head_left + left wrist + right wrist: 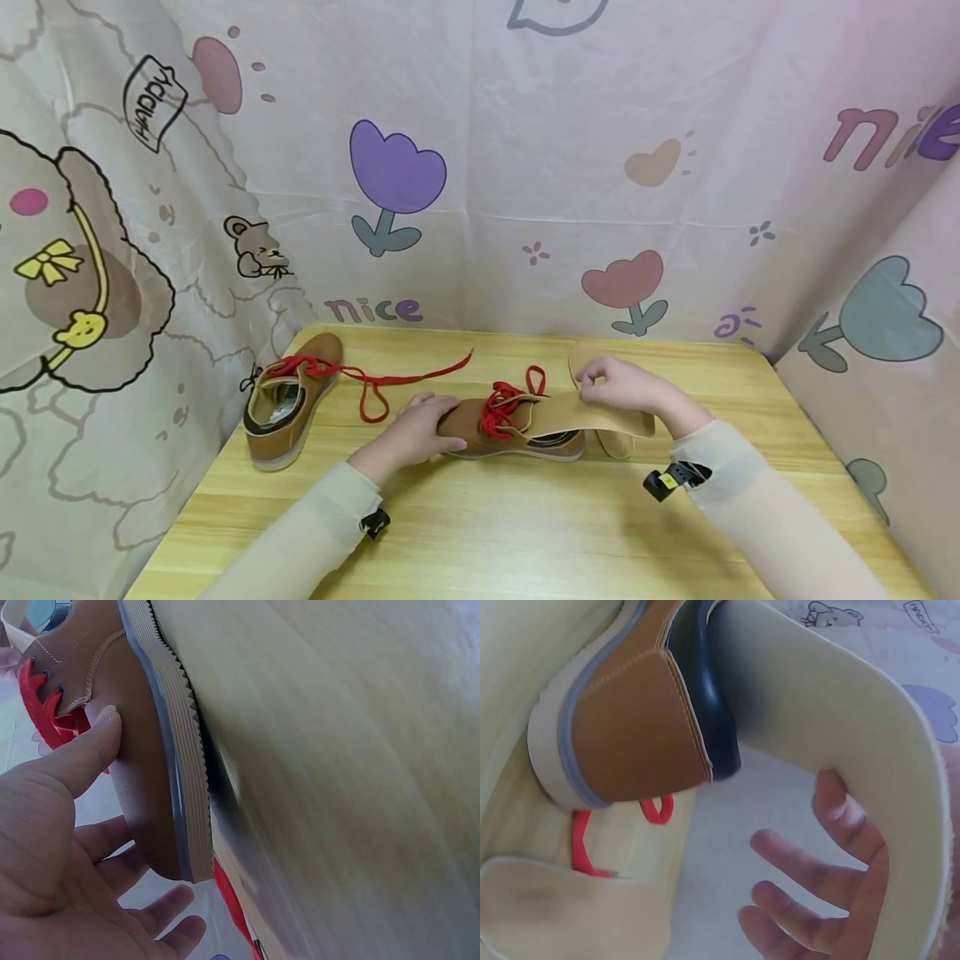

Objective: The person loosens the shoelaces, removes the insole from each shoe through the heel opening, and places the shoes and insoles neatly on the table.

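A brown lace-up shoe (465, 417) with red laces (498, 410) lies on the table, toe to the left. My left hand (416, 429) grips its toe, the thumb on the near side and fingers on the far side, as the left wrist view shows. A tan insole (577, 414) reaches into the shoe's opening, its outer part raised and bent in the right wrist view (832, 697). At its far edge my right hand (622, 385) pinches it. The insole's front end is hidden inside the shoe.
A second insole (617, 444) lies on the table beneath the held one. The matching shoe (273, 437) stands at the left, its long red lace (405, 380) trailing across the wooden table (525, 533). A printed curtain (510, 167) hangs behind the table.
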Demonstrator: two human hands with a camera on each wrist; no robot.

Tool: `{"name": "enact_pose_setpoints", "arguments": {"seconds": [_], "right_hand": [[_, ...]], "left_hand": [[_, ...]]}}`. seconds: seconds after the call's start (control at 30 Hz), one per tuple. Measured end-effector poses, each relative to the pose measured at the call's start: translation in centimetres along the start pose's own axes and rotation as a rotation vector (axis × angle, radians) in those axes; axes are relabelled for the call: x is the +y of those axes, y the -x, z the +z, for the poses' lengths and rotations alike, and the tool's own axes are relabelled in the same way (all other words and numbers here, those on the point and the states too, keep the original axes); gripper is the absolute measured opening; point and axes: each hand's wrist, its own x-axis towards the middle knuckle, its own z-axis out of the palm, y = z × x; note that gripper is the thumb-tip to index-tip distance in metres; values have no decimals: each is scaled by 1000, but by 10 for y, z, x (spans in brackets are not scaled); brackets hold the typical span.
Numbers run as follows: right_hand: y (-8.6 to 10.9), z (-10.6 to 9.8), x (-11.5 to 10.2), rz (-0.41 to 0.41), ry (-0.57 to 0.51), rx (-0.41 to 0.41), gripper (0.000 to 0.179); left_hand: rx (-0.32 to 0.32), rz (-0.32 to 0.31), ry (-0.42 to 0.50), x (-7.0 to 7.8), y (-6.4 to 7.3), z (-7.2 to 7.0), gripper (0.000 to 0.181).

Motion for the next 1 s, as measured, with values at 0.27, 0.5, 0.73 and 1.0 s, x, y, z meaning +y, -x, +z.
{"name": "enact_pose_setpoints", "arguments": {"seconds": [0.27,0.5,0.73,1.0], "right_hand": [[9,-10,9,-10,40,-28,19],[22,-18,12,-42,47,-9,20],[33,-24,18,-24,50,-4,20],[47,-30,27,-13,60,14,17]], "left_hand": [[1,4,4,-1,0,1,73],[2,6,7,-1,1,1,72],[4,4,15,0,1,1,71],[2,7,5,-1,0,0,72]]}}
